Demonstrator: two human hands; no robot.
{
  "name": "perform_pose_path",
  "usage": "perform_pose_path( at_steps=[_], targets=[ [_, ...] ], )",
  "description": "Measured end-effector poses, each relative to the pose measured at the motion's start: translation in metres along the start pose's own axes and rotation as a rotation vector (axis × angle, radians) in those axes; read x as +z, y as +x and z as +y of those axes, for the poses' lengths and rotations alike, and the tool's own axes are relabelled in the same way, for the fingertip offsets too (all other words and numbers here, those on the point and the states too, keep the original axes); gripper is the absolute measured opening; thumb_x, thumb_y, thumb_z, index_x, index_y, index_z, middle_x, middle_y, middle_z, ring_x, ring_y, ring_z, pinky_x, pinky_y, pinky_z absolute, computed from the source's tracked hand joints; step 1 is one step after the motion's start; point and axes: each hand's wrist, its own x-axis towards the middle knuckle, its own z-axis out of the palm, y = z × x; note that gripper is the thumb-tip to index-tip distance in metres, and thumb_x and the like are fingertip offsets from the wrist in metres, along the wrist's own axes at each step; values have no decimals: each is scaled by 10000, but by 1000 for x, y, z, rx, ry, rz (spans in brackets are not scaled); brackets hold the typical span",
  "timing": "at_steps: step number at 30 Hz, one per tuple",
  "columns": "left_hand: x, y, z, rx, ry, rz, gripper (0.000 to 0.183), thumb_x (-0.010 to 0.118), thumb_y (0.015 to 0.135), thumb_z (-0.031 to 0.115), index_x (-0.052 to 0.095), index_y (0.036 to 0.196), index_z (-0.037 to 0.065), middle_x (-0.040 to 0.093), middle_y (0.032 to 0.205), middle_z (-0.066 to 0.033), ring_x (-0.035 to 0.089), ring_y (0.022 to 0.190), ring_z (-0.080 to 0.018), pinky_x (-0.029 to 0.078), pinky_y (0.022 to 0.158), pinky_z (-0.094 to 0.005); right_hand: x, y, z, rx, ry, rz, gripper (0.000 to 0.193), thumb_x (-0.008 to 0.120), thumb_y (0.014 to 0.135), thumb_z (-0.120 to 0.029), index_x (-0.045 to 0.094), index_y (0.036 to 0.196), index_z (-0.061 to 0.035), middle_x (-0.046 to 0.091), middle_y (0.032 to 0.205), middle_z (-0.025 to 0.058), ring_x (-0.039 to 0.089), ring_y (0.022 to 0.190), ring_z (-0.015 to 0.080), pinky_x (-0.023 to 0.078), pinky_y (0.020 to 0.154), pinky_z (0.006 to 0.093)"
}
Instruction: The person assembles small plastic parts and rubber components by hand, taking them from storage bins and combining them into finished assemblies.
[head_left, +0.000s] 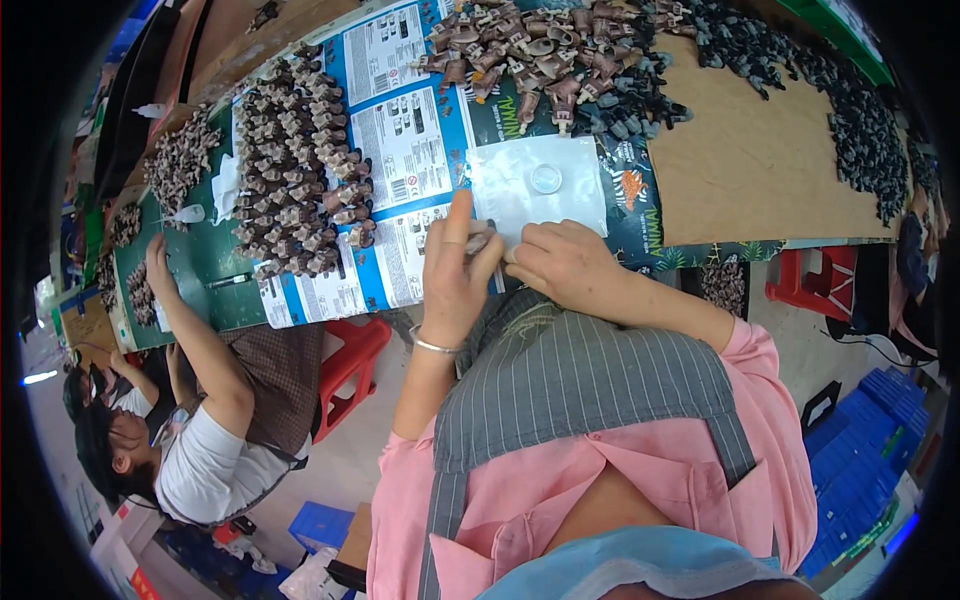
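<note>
My left hand (452, 275) is closed, thumb and fingers pinching a small brownish-grey plastic part (479, 243) mostly hidden by the fingers; its index finger points up. Just to the right, my right hand (572, 265) has its fingertips pressed together near that part; what they grip, if anything, is hidden. Both hands are at the near edge of a white plastic sheet (502, 190). A small round, shallow dish or lid (546, 179) sits on this sheet. Beyond lies a heap of brown plastic figure parts (545, 60), with dark grey parts (630, 115) beside it.
Rows of small assembled brown figures (300, 170) stand left on printed sheets (400, 140). Brown cardboard (750, 160) covers the right, bordered by more dark parts (865, 150). At left, a co-worker (215, 420) reaches over the green table (215, 270). Red stools (350, 375) stand below.
</note>
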Motion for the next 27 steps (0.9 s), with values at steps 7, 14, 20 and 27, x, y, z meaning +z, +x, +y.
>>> perform_pose_path(
  at_steps=[7,14,20,27],
  targets=[
    [10,-9,-7,132,23,50,516,783,752,-11,639,1246,24,623,993,-96,609,859,-191,493,734,-287,-27,6,4,52,98,113,207,745,796,-188,662,959,-92,592,871,48,592,744,234,454,612,345],
    [3,-7,-13,-39,151,-7,429,768,710,93,697,1131,62,566,895,-102,562,831,-283,473,714,-368,4,44,14,-146,150,124,180,739,778,-195,637,891,-98,629,948,36,607,776,222,432,625,339],
    [2,-2,-12,-69,137,-21,327,763,683,110,691,995,41,538,858,-106,556,813,-309,465,690,-402,1,47,17,-173,84,84,193,746,771,-206,623,872,-96,636,940,24,600,754,188,411,611,313],
    [8,-1,-6,-30,231,-1,288,759,698,132,678,962,47,530,855,-109,561,798,-304,468,656,-380,3,41,14,-195,25,116,234,710,786,-219,510,820,-102,535,886,41,566,777,211,392,605,333]
  ],
)
